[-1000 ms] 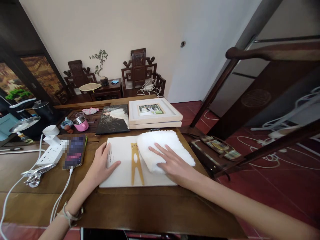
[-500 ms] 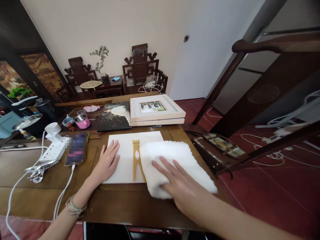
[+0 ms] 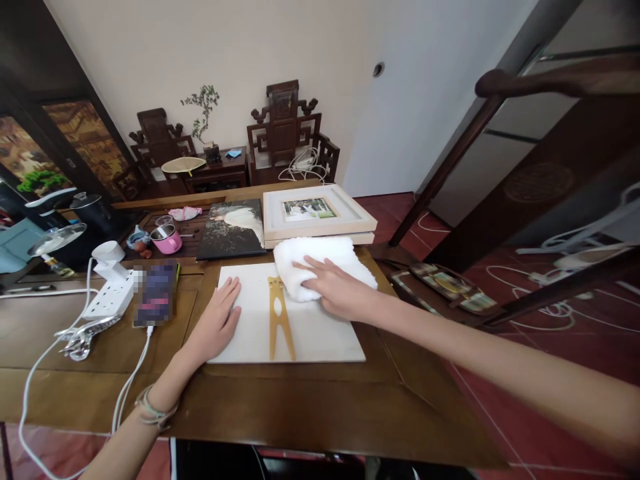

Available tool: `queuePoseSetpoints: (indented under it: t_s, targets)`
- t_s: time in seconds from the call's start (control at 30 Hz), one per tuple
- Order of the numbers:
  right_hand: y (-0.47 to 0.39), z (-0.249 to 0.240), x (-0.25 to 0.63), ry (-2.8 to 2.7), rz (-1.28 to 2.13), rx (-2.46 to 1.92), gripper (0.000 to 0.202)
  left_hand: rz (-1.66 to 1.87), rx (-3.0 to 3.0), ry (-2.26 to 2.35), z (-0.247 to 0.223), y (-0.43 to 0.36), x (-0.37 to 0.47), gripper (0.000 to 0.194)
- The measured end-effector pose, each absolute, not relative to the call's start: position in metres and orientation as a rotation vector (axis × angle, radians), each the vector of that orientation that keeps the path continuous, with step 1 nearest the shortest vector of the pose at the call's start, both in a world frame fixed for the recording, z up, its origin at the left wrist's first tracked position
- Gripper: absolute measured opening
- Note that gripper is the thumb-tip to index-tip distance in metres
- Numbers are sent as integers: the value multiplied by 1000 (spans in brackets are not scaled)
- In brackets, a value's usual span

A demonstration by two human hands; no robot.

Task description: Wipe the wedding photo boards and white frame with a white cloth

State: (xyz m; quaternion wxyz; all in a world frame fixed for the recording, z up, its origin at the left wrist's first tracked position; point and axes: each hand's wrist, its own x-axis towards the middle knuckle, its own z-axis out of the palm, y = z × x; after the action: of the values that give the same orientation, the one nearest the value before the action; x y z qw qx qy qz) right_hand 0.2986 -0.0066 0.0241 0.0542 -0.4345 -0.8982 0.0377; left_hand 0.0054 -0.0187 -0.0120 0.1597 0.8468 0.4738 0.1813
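A white board (image 3: 327,340) lies flat on the wooden table, with a gold A-shaped stand (image 3: 278,313) on its face. My left hand (image 3: 219,325) rests open along the board's left edge, fingers stretched out. Over the board's upper right part, my right hand (image 3: 333,285) presses on a folded white towel (image 3: 345,253) and holds it from above. The towel covers the board's far right corner and reaches close to the stand's top. My right thumb is partly hidden against the cloth.
Behind the board are stacked pale picture frames (image 3: 350,217) and a dark photo panel (image 3: 233,243). To the left lie a phone (image 3: 156,293) with a cable, a power strip (image 3: 113,293) and a pink mug (image 3: 167,240). A wooden chair (image 3: 450,167) stands at right.
My right hand has slid the towel away from me and slightly left, up to the picture frames. The stand and the board's near right part are now uncovered. My left hand stays put.
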Motion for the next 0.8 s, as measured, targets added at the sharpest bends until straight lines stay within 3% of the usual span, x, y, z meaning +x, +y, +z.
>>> queuePoseSetpoints:
  t_s: [0.17,0.3,0.37,0.53,0.7,0.8]
  targets:
    - [-63,18,292,-2727,124,-1405,52,548,2411,1354,-13,-19,7,51]
    - [-131,7,294,-2703,242,-1237,29,561,2403,1347,-11,-19,9,51]
    - [-145,8,297,-2684,284,-1221,32,541,2399,1346,-9,-20,10,51]
    - [-97,25,294,-2620,333,-1339,59,504,2405,1341,-7,-20,9,52]
    - [-22,29,268,-2553,303,-1400,63,544,2413,1308,-10,-19,5,50]
    - [-21,26,247,-2662,223,-1461,58,554,2413,1311,-12,-18,5,50]
